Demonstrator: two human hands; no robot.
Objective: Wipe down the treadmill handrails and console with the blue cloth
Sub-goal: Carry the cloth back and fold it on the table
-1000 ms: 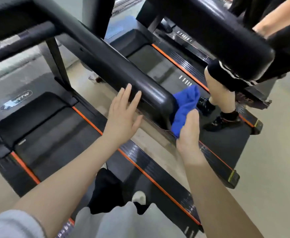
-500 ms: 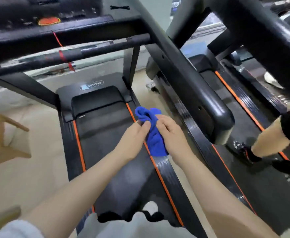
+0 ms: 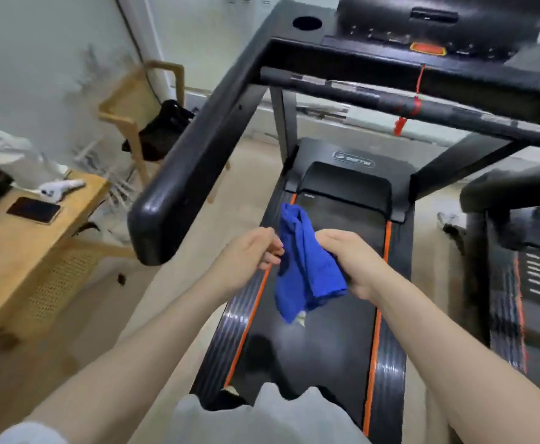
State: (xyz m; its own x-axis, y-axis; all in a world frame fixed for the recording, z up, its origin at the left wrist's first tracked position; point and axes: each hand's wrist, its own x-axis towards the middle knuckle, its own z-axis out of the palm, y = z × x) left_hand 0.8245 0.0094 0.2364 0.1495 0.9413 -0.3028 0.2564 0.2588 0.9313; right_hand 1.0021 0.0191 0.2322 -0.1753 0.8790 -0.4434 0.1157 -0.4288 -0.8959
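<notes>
The blue cloth [image 3: 304,267] hangs bunched between my two hands above the treadmill belt [image 3: 320,331]. My right hand [image 3: 348,261] grips its right side with curled fingers. At its left edge, my left hand [image 3: 252,254] pinches the cloth with its fingertips. The black left handrail [image 3: 198,149] slopes down toward me and ends just left of my left hand. The console [image 3: 422,30] with an orange button sits at the top, above a crossbar [image 3: 390,97] with a red safety cord.
A wooden table [image 3: 28,251] with a phone [image 3: 33,209] and small items stands at the left. A wooden chair [image 3: 140,116] with a black bag is behind it. A second treadmill [image 3: 525,257] stands at the right.
My view swung left from the right handrail to the left one. The cloth came off the right rail and both hands now hold it over the belt.
</notes>
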